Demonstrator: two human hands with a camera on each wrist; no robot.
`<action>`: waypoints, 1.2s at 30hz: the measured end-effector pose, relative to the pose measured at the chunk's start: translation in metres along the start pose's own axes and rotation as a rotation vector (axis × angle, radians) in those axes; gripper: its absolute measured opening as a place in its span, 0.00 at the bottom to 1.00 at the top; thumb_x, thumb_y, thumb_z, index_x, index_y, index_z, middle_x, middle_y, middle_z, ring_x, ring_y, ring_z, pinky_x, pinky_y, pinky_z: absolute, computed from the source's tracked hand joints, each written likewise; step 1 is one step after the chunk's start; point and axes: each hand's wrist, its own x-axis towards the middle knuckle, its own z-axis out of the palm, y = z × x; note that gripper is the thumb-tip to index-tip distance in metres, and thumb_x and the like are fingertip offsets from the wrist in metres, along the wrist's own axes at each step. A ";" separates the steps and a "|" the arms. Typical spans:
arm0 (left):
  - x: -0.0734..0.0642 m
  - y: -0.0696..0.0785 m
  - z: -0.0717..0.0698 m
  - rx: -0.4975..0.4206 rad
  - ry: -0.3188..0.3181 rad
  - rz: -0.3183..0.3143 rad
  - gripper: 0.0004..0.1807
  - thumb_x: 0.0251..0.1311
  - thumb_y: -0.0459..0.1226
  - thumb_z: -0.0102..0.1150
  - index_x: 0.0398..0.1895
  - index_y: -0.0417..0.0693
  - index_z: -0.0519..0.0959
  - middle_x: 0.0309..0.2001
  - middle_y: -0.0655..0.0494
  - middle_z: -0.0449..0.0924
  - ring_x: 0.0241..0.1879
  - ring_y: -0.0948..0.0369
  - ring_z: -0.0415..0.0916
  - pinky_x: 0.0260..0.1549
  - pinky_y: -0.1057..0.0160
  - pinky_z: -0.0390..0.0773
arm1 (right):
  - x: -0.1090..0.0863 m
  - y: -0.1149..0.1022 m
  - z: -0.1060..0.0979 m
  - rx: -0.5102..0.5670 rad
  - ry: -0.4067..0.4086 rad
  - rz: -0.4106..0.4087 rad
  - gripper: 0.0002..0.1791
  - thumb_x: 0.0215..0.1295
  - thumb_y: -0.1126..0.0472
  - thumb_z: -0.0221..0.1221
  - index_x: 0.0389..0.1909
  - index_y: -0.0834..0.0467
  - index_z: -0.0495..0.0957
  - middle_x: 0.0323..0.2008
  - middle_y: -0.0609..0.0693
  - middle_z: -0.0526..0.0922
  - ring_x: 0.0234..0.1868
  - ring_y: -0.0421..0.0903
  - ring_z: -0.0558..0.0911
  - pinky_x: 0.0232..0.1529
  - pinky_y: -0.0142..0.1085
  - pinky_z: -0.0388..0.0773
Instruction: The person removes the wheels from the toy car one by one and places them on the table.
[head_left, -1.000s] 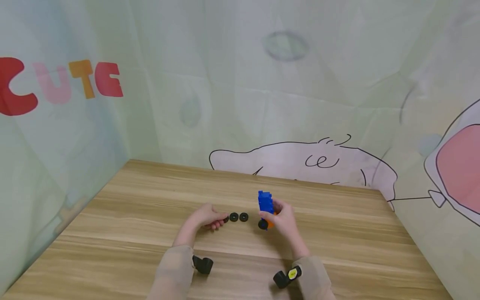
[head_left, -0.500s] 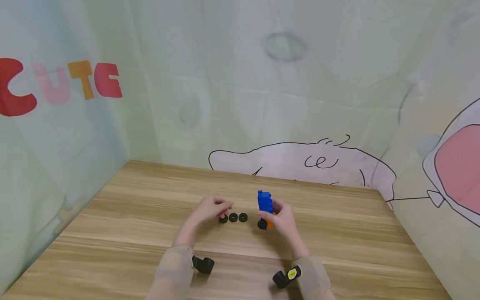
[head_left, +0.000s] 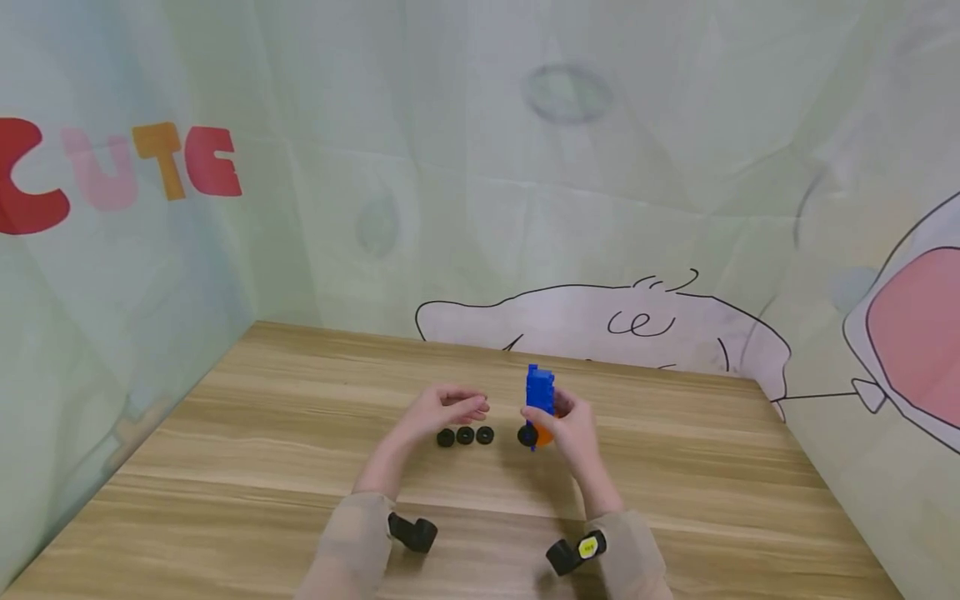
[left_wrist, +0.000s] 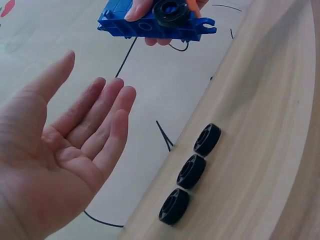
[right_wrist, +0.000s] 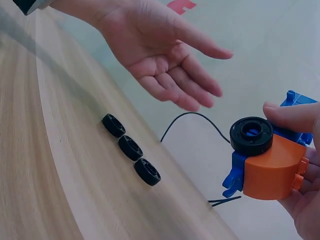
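My right hand (head_left: pixel 573 429) grips a blue toy vehicle chassis (head_left: pixel 540 390) between thumb and fingers, held upright above the table. An orange block (right_wrist: pixel 272 172) is joined to it, and one black wheel (right_wrist: pixel 251 136) sits on its side. My left hand (head_left: pixel 442 410) hovers to the left of the chassis with nothing in it; the left wrist view shows its palm (left_wrist: pixel 60 165) turned up and fingers extended. Below that hand, three black wheels lie flat in a row: a left one (head_left: pixel 446 437), a middle one (head_left: pixel 465 435) and a right one (head_left: pixel 485 435).
The wood-grain table (head_left: pixel 300 400) runs back to a pale printed cloth (head_left: pixel 480 208) behind and at both sides. Black wrist cameras are strapped to the left sleeve (head_left: pixel 348 533) and the right sleeve (head_left: pixel 630 546).
My left hand has let go of the leftmost wheel, lifted, and moved right toward the chassis, its fingers straightening. My right hand has raised the chassis slightly.
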 end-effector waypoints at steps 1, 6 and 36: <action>0.000 0.000 0.001 -0.003 -0.024 -0.002 0.24 0.69 0.42 0.55 0.57 0.29 0.75 0.49 0.37 0.83 0.48 0.50 0.83 0.50 0.54 0.80 | 0.001 0.000 0.000 0.007 0.012 0.006 0.31 0.58 0.56 0.69 0.58 0.68 0.74 0.49 0.64 0.82 0.48 0.54 0.80 0.55 0.46 0.78; 0.000 0.001 0.009 0.006 -0.088 -0.031 0.24 0.66 0.43 0.59 0.59 0.33 0.75 0.51 0.41 0.83 0.50 0.52 0.83 0.54 0.55 0.78 | 0.002 0.000 0.001 0.041 0.057 0.010 0.31 0.56 0.57 0.70 0.56 0.70 0.75 0.47 0.65 0.83 0.46 0.53 0.81 0.53 0.45 0.80; 0.007 -0.005 0.045 0.180 -0.181 0.099 0.18 0.65 0.47 0.60 0.35 0.38 0.84 0.33 0.43 0.86 0.33 0.56 0.80 0.34 0.67 0.76 | 0.002 0.002 0.011 0.038 0.076 0.059 0.31 0.53 0.55 0.72 0.52 0.71 0.77 0.43 0.63 0.85 0.43 0.50 0.84 0.49 0.42 0.81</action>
